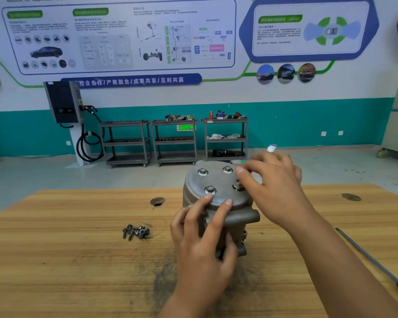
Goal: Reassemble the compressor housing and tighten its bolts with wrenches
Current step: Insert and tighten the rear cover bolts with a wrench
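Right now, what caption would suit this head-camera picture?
Left hand holds the compressor housing on a wooden table; right hand hovers by a cover bolt.

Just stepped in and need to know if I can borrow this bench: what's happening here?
A person is putting a compressor back together on the wooden table. The left hand grips its body, fingertips on the lid, while the right hand has its fingers at the bolt on the lid's right edge, seemingly turning it by hand. Three other bolts sit in the lid. More loose bolts lie to the left and a screwdriver to the right; no wrench is in view.
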